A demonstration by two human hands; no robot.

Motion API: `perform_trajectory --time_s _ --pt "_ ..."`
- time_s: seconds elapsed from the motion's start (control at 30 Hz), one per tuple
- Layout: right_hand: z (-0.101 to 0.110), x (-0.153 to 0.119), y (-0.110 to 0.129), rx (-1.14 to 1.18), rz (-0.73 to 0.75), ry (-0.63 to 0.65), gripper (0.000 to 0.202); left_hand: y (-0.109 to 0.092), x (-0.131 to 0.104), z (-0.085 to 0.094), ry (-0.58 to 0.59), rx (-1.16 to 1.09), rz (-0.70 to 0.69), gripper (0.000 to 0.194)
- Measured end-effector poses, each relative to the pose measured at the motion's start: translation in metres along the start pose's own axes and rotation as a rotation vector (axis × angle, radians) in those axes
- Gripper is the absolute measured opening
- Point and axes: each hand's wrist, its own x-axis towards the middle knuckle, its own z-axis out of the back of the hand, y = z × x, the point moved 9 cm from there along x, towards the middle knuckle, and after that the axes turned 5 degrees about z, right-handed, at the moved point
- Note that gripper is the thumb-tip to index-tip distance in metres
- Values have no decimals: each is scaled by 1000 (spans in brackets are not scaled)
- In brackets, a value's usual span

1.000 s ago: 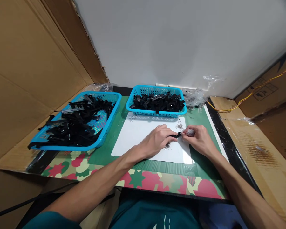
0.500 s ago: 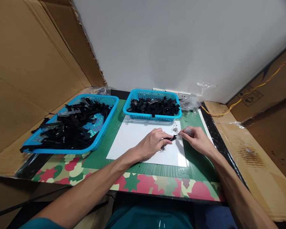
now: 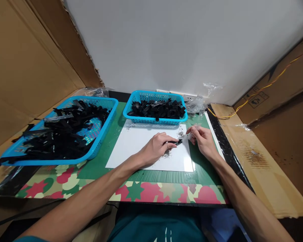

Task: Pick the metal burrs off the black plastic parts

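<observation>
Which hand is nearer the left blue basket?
Left. The left hand, holding a black part, is over the white sheet, to the right of the blue basket and apart from it. The right hand is farther right, by the sheet's right edge.

Your paper sheet (image 3: 138, 141) lies before you, your left hand (image 3: 156, 145) over it, your right hand (image 3: 202, 140) at its right edge, one basket (image 3: 154, 120) behind it, another basket (image 3: 100, 137) to its left
</observation>
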Motion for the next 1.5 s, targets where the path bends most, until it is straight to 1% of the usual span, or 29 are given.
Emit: perform_trajectory --time_s 0.17,0.4,0.6,0.77,0.9,0.97,1.03,1.13,1.17,1.2,1.23,1.33,1.43,1.5 --pt "-10 0 1 108 -5 2 52 2 1 0 7 -23 19 28" --pt "-12 0 -2 84 -42 29 55 5 0 0 -1 -62 43 29" --pt "-13 -1 -1 102 -26 57 52 10 0 -2 9 -134 81 28" --pt "-13 -1 4 48 7 84 51 13 0 -3 12 -190 123 29" --pt "-16 -1 3 21 8 85 54 13 0 -4 21 -188 136 30" --pt "-17 0 1 19 -3 74 55 13 0 -3 22 -191 136 30" --pt "-13 0 1 28 1 31 55 13 -1 -1 15 -205 134 30" --pt "-1 -1 10 19 65 -68 56 15 -1 5 -30 -257 141 34" --pt "0 -2 16 -2 96 -69 57 15 -2 7 -54 -277 142 36" --pt "-1 -3 22 -31 126 -41 57 15 -2 10 -81 -294 139 37" --pt "-5 -5 28 -63 154 15 57 14 -3 12 -108 -302 132 36" --pt "-28 -15 41 -162 202 247 51 9 -4 20 -178 -286 89 28" --pt "-49 -26 43 -288 206 445 41 4 -4 25 -223 -288 54 23" --pt "-59 -33 42 -352 191 537 28 2 -4 27 -239 -314 40 23"
